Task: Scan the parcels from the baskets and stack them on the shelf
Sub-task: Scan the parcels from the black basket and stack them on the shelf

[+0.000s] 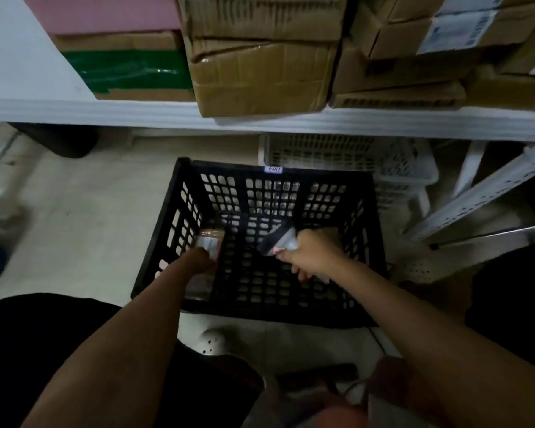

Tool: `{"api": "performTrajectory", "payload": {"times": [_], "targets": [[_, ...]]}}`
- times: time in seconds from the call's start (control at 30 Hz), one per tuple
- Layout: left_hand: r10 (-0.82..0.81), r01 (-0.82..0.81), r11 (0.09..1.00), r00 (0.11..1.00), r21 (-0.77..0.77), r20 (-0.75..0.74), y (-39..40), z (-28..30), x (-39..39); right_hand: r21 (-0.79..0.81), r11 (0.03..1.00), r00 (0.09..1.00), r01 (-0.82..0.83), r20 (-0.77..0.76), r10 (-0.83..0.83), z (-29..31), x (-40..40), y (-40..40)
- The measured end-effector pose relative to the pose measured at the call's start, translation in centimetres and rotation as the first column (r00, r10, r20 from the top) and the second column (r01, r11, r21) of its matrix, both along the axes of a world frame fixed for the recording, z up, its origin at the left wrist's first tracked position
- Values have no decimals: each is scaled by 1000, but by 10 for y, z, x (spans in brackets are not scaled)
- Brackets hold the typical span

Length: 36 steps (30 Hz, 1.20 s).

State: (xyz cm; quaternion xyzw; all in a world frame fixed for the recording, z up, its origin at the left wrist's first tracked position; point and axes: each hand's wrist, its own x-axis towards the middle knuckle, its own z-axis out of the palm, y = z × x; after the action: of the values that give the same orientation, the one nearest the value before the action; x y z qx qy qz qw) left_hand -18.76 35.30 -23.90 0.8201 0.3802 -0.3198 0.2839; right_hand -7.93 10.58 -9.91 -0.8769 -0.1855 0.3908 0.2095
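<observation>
Hands down inside the black basket [179, 193], below the shelf [74, 111].
Your left hand [203, 261] curls on a small brown parcel [210, 240] at the basket's left wall; your right hand [311, 257] grips a grey-white pouch [280, 240] near its middle. Cardboard boxes [260, 72] sit stacked on the shelf above the basket.

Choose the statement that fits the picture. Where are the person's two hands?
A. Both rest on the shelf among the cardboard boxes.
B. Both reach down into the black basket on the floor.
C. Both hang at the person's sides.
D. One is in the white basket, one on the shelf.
B: the left hand and the right hand are both down inside the black basket, each at a parcel.
</observation>
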Motion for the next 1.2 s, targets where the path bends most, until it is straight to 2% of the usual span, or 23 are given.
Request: {"api": "performTrajectory", "payload": {"times": [0.07,0.1,0.17,0.2,0.3,0.33,0.37,0.4,0.43,0.5,0.57,0.67,0.7,0.8,0.87,0.93,1.0,1.03,1.13,1.2], "targets": [[21,-21,1000,1000,4,-8,12,-40,0,-22,1000,1000,6,-5,-6,-11,1,5],[78,-78,996,997,-44,11,15,-56,-3,-26,1000,1000,7,-16,-7,-16,2,7],[310,-304,930,951,-208,0,16,-74,-8,-35,999,998,8,-59,-10,-25,3,11],[369,-363,902,929,-234,-20,15,-80,-10,-38,999,997,13,-81,-16,-28,3,12],[370,-370,923,929,-102,-21,3,-80,-19,-45,999,992,23,-120,-28,-36,4,16],[347,-348,938,937,-11,-21,-2,-84,-19,-51,998,990,23,-134,-30,-38,4,17],[201,-194,977,978,90,-65,-10,-73,-22,-57,998,988,26,-150,-34,-40,4,18],[27,-3,977,994,212,-110,-21,-63,-22,-60,998,986,30,-161,-39,-42,4,19],[-71,104,959,989,263,-130,-29,-55,-23,-58,998,985,33,-169,-43,-43,5,19],[-129,163,944,982,285,-135,-41,-45,-21,-43,998,981,42,-187,-50,-44,8,19],[-86,108,972,990,210,-109,-45,-44,-17,-25,998,975,63,-211,-67,-41,11,19],[85,-80,994,993,71,-82,-40,-35,-5,9,995,976,100,-197,-97,-36,17,16],[90,-87,995,993,43,-77,-35,-33,1,21,992,976,122,-183,-116,-34,20,14],[-41,41,999,999,2,13,-21,-11,28,94,976,975,198,-120,-186,-23,32,3],[34,-20,993,992,-117,121,-25,34,40,167,950,963,264,-90,-252,-13,39,-6],[260,-163,918,936,-362,238,-37,73,43,248,907,939,342,-58,-338,-3,45,-14],[502,-293,716,847,-633,176,-47,105,36,334,840,897,428,-42,-441,5,50,-24],[599,-334,608,789,-720,139,-52,118,32,378,800,872,466,-39,-489,7,52,-30],[757,-362,427,644,-829,109,-68,134,27,488,713,820,503,-8,-572,15,57,-49],[802,-347,323,594,-880,61,-88,151,26,548,658,788,517,-4,-616,23,55,-60]]}}
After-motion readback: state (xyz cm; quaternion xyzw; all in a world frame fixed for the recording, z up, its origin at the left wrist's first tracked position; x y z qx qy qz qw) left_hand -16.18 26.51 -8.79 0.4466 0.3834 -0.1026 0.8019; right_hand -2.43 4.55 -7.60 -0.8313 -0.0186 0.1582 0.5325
